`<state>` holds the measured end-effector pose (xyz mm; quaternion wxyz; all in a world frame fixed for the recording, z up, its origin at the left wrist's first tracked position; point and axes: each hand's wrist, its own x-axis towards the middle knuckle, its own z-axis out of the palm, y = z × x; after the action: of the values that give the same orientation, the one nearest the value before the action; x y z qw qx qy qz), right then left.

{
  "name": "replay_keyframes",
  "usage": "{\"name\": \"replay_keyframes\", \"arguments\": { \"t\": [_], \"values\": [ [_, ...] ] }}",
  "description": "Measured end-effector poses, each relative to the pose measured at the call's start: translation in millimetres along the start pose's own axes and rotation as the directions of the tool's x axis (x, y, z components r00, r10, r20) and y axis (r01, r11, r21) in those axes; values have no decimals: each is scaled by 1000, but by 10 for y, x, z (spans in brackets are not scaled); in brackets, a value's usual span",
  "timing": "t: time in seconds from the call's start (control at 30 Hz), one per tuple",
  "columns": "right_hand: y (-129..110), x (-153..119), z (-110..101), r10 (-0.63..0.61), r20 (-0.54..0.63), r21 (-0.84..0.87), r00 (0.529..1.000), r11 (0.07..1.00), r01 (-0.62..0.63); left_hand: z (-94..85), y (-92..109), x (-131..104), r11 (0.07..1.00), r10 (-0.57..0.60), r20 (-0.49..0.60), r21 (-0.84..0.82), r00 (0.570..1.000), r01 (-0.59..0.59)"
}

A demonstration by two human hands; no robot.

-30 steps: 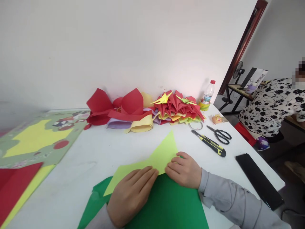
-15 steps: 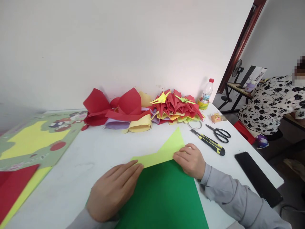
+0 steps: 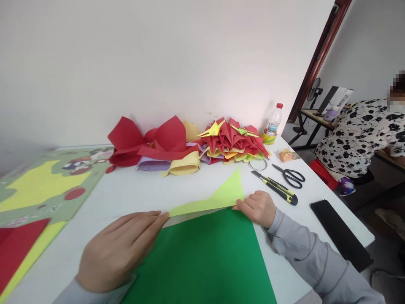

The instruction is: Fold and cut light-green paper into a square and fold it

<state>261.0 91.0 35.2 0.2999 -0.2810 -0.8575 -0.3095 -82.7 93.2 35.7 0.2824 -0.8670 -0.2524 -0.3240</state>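
Note:
A yellow-green sheet of paper (image 3: 207, 202) with a pointed upper right corner stretches between my two hands. Its left end is pinched in the fingertips of my left hand (image 3: 122, 247). My right hand (image 3: 257, 208) is closed on its lower right edge, beside the top corner of a large green sheet (image 3: 202, 261). That green sheet lies on the white table (image 3: 136, 190) beneath and in front of the strip. A narrow pale gap shows between the strip and the green edge, widest toward the left. The tip of my right thumb is partly hidden.
To the right lie a utility knife (image 3: 276, 188), scissors (image 3: 289, 175) and a black phone-like slab (image 3: 341, 234). Folded red paper shapes (image 3: 171, 137), a spiky paper pile (image 3: 234, 141) and a bottle (image 3: 274, 120) stand along the wall. Coloured sheets (image 3: 22, 249) lie left. A person (image 3: 363, 135) sits at right.
My left hand has moved left with the strip's left end, opening a pale gap above the green sheet. My right hand stays at the right end with a slightly changed grip.

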Motion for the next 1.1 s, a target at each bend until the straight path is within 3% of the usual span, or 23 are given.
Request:
{"name": "replay_keyframes", "arguments": {
  "t": [0.17,0.3,0.47,0.63,0.8,0.9,1.0,1.1],
  "values": [
    [-8,26,16,-54,13,-4,998,999,55,-66,-54,-73,998,-52,112,-41,992,57],
    [2,25,25,-75,42,-19,996,997,76,-111,-150,-44,999,-18,116,-37,993,22],
    [14,-21,43,27,-7,2,1000,1000,-27,-163,-281,60,982,190,102,-24,976,-188],
    [6,-41,43,124,-64,-2,990,992,-125,-203,-260,160,979,202,84,-9,976,-202],
    [-12,-90,90,177,27,11,984,984,-177,-222,-147,291,988,154,-7,13,988,-154],
    [45,-145,101,391,99,-18,915,920,-391,-240,-82,347,995,86,48,-53,995,-84],
    [176,-209,71,605,76,-108,793,796,-596,-249,-52,352,991,63,203,-125,977,-38],
    [300,-261,28,747,57,-188,663,660,-727,-223,-20,324,990,16,212,-139,977,14]
  ]
}}
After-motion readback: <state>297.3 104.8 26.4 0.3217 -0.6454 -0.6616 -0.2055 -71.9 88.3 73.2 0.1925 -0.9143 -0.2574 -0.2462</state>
